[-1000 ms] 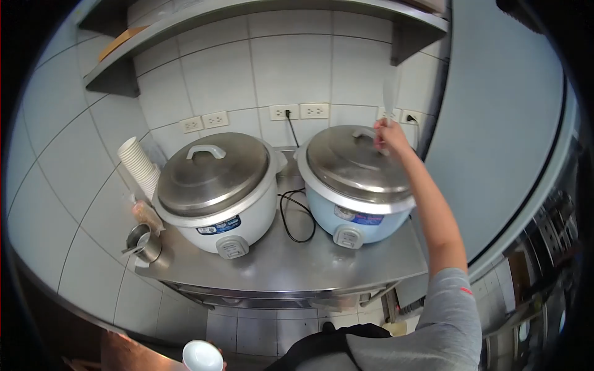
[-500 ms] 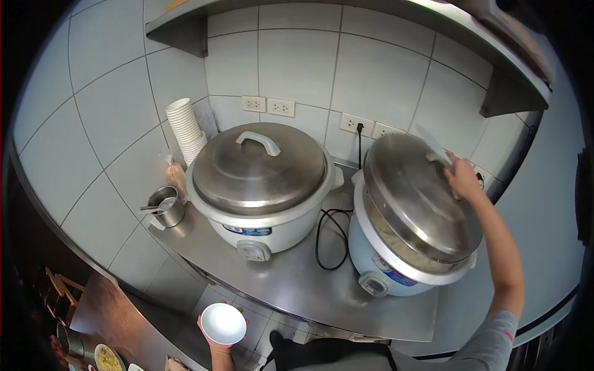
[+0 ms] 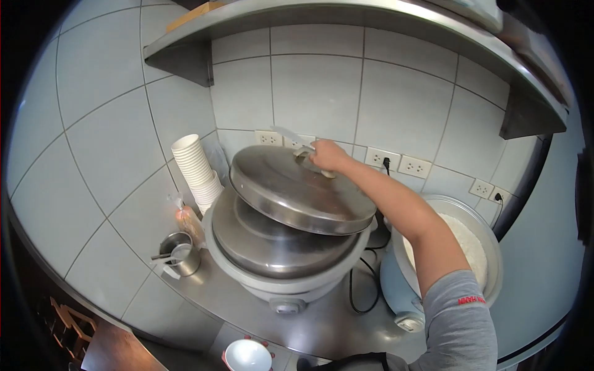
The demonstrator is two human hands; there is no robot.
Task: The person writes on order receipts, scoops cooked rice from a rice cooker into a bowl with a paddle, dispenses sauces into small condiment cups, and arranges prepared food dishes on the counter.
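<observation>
My right hand (image 3: 328, 156) is closed around the handle of a steel pot lid (image 3: 297, 191), and a pale, flat rice paddle (image 3: 289, 137) sticks out of the same grip. The lid is tilted above the left rice cooker (image 3: 260, 290), which has its own lid (image 3: 272, 247) on. To the right, the light blue rice cooker (image 3: 396, 284) stands uncovered with white rice (image 3: 467, 247) inside, partly hidden by my forearm. At the bottom edge my left hand (image 3: 226, 357) holds a white bowl (image 3: 249, 357) from below; no food shows in it.
Stacked paper cups (image 3: 195, 170), a bagged item (image 3: 189, 224) and a steel container (image 3: 184, 260) with utensils stand left of the cookers. A metal shelf (image 3: 346, 13) overhangs the tiled wall. A black cord (image 3: 352, 290) lies between the cookers on the steel counter (image 3: 334, 328).
My right hand has lifted the lid off the right cooker and carried it left over the other cooker, exposing the rice. The bowl appears lower in view as the camera has shifted.
</observation>
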